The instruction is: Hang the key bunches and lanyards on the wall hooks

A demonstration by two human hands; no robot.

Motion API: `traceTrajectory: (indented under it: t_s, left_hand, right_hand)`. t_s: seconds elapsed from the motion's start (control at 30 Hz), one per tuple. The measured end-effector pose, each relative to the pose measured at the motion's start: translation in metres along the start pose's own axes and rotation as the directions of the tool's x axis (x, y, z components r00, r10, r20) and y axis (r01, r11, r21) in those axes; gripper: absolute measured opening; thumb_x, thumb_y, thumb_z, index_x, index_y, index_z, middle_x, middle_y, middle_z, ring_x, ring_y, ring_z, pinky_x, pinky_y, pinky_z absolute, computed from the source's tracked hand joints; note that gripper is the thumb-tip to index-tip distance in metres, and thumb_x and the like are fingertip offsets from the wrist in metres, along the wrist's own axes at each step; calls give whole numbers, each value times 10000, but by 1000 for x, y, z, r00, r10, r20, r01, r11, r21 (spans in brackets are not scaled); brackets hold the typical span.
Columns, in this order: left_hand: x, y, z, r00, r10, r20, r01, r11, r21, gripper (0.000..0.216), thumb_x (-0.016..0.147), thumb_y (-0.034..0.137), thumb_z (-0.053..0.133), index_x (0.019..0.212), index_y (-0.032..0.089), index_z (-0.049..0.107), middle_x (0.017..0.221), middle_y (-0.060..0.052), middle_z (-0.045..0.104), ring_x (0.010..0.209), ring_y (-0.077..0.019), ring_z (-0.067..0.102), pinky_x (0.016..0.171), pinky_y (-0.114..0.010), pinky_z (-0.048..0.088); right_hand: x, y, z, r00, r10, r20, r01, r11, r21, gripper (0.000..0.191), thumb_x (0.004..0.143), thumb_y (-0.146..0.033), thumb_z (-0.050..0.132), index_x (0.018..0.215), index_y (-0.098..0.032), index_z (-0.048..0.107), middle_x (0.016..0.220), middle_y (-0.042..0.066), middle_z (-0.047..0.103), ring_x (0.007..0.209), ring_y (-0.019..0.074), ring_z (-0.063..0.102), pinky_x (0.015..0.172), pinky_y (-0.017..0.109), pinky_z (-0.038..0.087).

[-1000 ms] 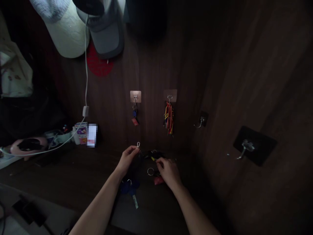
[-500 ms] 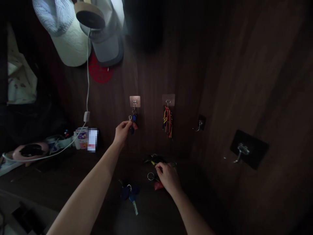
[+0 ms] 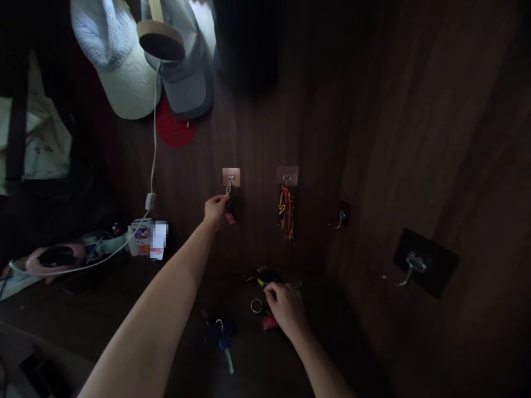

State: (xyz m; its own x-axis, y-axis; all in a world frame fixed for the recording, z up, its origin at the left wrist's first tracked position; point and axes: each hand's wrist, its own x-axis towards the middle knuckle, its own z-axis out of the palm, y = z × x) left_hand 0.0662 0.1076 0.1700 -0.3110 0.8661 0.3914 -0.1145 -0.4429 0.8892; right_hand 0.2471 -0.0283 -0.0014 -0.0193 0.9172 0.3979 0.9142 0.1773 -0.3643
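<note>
The left hand [image 3: 215, 211] is up at the wall, its thumb and fingers closed in a firm pinch on a small metal clasp [image 3: 228, 190]. That clasp sits directly beneath a copper-toned adhesive hook [image 3: 231, 177], though whether it is latched on is hard to tell. A dark key bunch with a red tag [image 3: 230, 213] hangs just beside the fingertips. The right hand [image 3: 286, 309] is lower down, curved over the dark desk [image 3: 95, 309] with its fingers bent downward. Whether it has hold of anything cannot be told: a steel key ring [image 3: 256, 305] lies just beside it and a red fob [image 3: 269, 323] pokes out beneath it. Just beyond the fingers lies a black-and-yellow key bunch [image 3: 263, 278], and off to the left sit blue-fobbed keys [image 3: 219, 336], well apart from both hands. On the dark wood wall [image 3: 385, 138], a second adhesive hook [image 3: 287, 174] carries a bundle of red and yellow cords [image 3: 286, 213] — to its right are two more metal hooks, a small one [image 3: 341, 216] and one on a black plate [image 3: 425, 262]. Higher up hang a white cap [image 3: 118, 74] and a grey cap [image 3: 186, 83], with a white cable [image 3: 154, 138] running down the wall beside them.
</note>
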Motion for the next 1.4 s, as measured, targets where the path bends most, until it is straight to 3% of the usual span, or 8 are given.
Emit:
traceTrajectory:
  t_s: [0.23,0.57,0.83,1.2,1.4]
  left_hand:
    - [2,0,-1,991,-129,31,129,992,-2,189,611,296,698,649,127,624,542,-9,594,456,-95,523,483,-226,399]
    - [6,-1,-3,978,-208,26,208,978,9,264,589,342,745,626,135,586,490,-3,562,453,-110,534,465,-228,398]
    - [-7,-22,-20,966,-255,48,254,967,22,240,585,286,743,711,150,592,628,-20,631,575,-108,605,576,-228,452]
    - [-72,-70,-48,950,-293,108,284,954,94,240,577,259,715,745,156,579,636,-8,631,592,-122,621,589,-235,454]
    - [-120,-90,-62,947,-283,151,262,954,146,280,574,264,715,806,159,597,699,-13,644,615,-129,623,617,-250,475]
  right_hand:
    - [0,-1,-1,1000,-7,-3,7,1000,28,163,810,-189,497,785,-249,646,831,9,690,868,201,577,753,297,344]
    - [-2,-2,-3,1000,-1,-3,1,1000,31,170,813,-185,488,791,-245,646,834,10,690,867,203,574,758,304,345]
    - [-1,-2,-4,1000,3,3,-3,999,33,157,807,-191,502,789,-250,647,836,11,691,881,206,578,769,306,350]
    - [0,-1,-4,1000,25,13,-26,997,67,195,820,-194,467,797,-259,650,841,5,690,891,179,587,748,275,359]
    - [1,4,-4,999,35,-8,-33,980,198,232,819,-166,426,846,-234,646,871,17,693,839,170,609,742,263,389]
